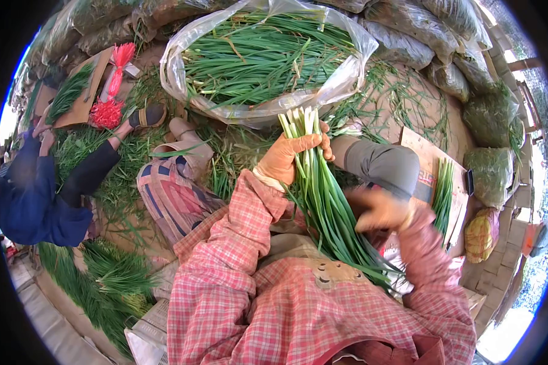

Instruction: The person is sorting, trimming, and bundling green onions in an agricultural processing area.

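Observation:
My left hand [293,157] is wrapped round a bunch of garlic chives [330,204], just below the pale stem ends, which point up and away from me. The long green leaves slant down to the right across my lap. Close to the right side of the leaves is my right hand [380,210], smeared by motion; its fingers are too blurred to read. Beyond the bunch stands a large clear plastic bag [175,61], its mouth spread wide, full of loose garlic chives [268,58].
On my right, a smaller bunch [444,194] lies on a cardboard sheet [417,149]. To the left sits another person [39,188] beside red ties [112,91] and a board with greens. More chives [112,274] lie at lower left. Filled bags [408,36] are stacked around.

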{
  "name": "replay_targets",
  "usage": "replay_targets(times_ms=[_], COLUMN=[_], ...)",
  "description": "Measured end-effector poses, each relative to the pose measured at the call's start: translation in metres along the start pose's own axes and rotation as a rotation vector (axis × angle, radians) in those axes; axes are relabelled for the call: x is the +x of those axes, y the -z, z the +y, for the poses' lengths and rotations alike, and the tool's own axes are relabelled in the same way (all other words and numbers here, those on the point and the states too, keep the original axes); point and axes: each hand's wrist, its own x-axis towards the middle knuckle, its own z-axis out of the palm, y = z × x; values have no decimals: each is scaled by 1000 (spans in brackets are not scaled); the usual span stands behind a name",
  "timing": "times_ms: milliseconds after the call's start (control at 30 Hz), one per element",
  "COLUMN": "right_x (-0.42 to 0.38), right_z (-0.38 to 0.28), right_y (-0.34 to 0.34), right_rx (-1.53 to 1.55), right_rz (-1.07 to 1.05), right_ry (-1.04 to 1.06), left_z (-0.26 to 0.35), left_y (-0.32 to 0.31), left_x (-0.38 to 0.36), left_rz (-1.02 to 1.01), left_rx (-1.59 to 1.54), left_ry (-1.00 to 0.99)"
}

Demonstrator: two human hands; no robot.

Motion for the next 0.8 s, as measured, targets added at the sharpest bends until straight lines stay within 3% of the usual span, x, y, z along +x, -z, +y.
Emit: replay_targets(times_ms=[67, 100, 133, 200, 267, 367, 400, 433, 467, 500, 533, 567, 633, 700, 733, 767, 800], right_x=[7, 28, 39, 97, 154, 117, 124, 131, 101, 105, 63, 37, -3, -22, -26, -28, -28], right_z=[-48, -60, -91, -130, -121, -147, -141, -136, -146, -147, -147, -142, -114, -73, -50, -35, -30], right_y=[43, 65, 72, 103, 76, 21, 37, 50, 58, 92, 102, 118, 124, 123, 124, 123, 119], right_rx=[-189, -327, -474, -952, -1104, -551, -557, -546, -524, -434, -248, -148, -59, -52, -99, -145, -160], right_rz=[297, 403, 440, 96, -141, -241, -180, -113, 112, 155, 152, 155, 372, 587, 705, 823, 832], right_ry=[246, 539, 644, 1181, 1176, -6, 488, 979, 889, 919, 971, 985, 918, 742, 595, 435, 408], left_z=[-1, -1, 1, 5, 10, 16, 26, 46, 72, 95, 130, 143, 200, 225, 224, 229, 233], left_y=[-6, -11, -18, -35, -41, -29, -27, -28, -26, -56, -59, -89, -49, -40, -60, -85, -111], left_x=[-1, 0, 1, -6, -10, -18, -23, -30, -37, -50, -70, -80, -109, -114, -113, -110, -107], left_rz=[-18, -34, -36, 37, 55, 101, 60, 179, 236, 196, 301, -41, -163, 636, 520, 505, 501], left_rx=[59, 90, 110, 115, 119, 262, 387, 452, 436, 480, 465, 362, 348, 587, 850, 873, 891], left_ry=[-4, -1, 28, 54, 36, -36, -121, -249, -390, -469, -634, -566, -880, -963, -975, -1028, -1074])
